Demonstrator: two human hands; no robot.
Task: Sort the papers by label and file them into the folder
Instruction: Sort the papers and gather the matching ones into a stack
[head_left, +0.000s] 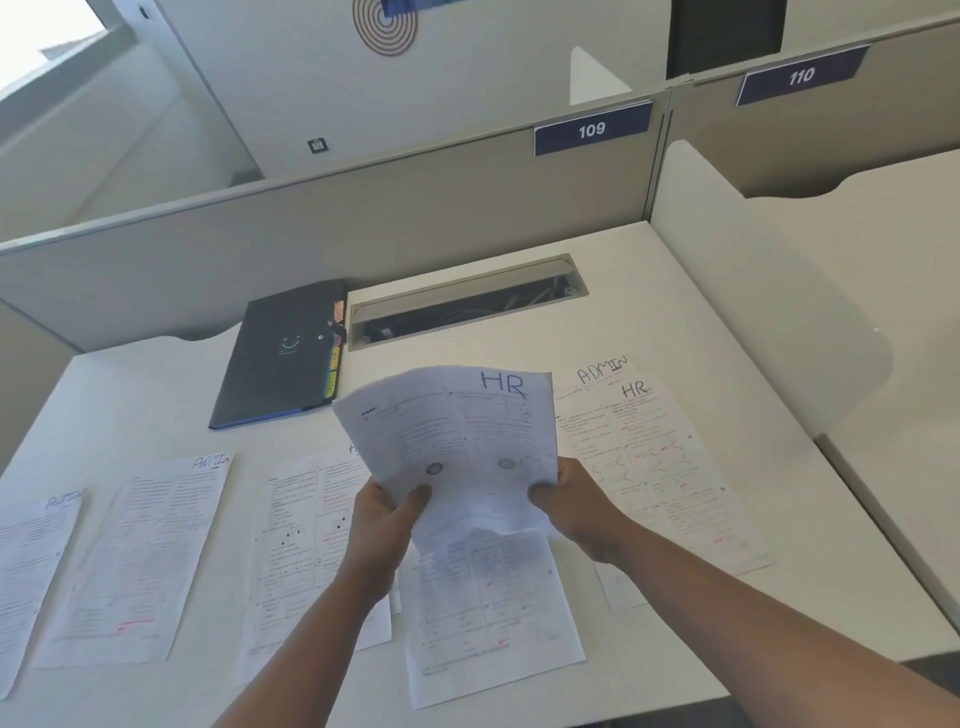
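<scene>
The held HR sheets cover the label on the middle paper, the far-left ADMIN page runs off frame, and all the print's too blurry to read.

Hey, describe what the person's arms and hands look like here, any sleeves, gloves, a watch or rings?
Both forearms are bare as far as the frame shows: no sleeves reach into view. The left hand and the right hand wear no gloves. No watch, bracelet or band shows at either wrist, and no ring can be seen on the visible fingers, though several are hidden behind paper.
</scene>
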